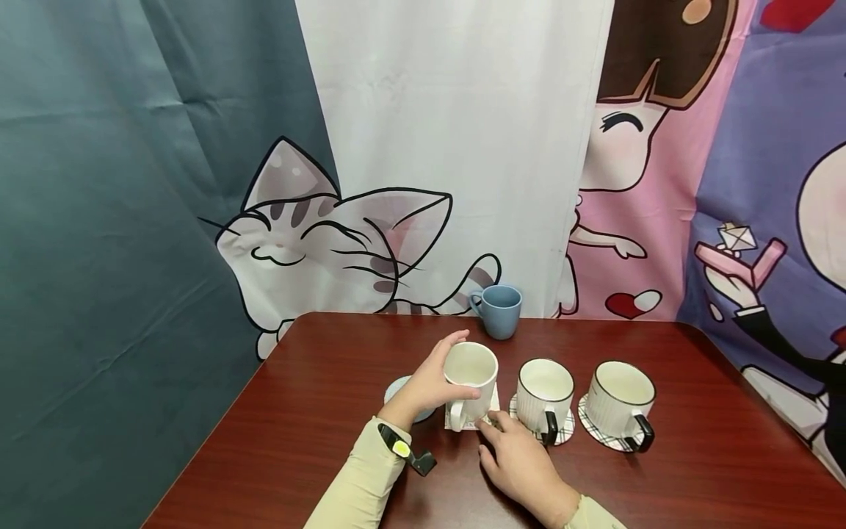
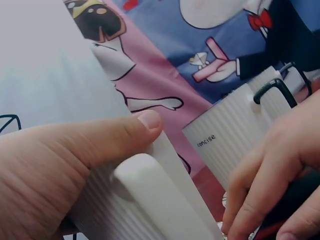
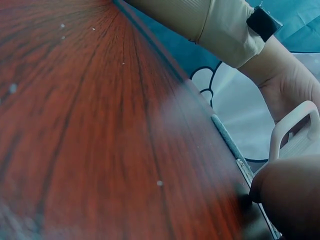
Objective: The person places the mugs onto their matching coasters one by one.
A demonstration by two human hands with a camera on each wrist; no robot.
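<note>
My left hand point(image 1: 431, 380) grips a white ribbed mug point(image 1: 485, 400) round its side, the thumb across the front above the white handle point(image 2: 145, 187). The mug stands over a square pale coaster point(image 1: 471, 425), most of which it hides. My right hand point(image 1: 522, 466) lies low at the table's front side of that coaster, fingertips right at its near right corner. In the right wrist view, a large blurred finger point(image 3: 292, 195) overlaps the coaster's edge, below the mug's handle point(image 3: 295, 122). The left hand's other fingers are hidden behind the mug.
Two white ribbed mugs with black handles, one in the middle point(image 1: 537, 404) and one at right point(image 1: 611, 411), stand on round plaid coasters. A blue mug point(image 1: 501, 316) is at the table's back edge. A round pale-blue coaster point(image 1: 396, 387) is partly under the left wrist.
</note>
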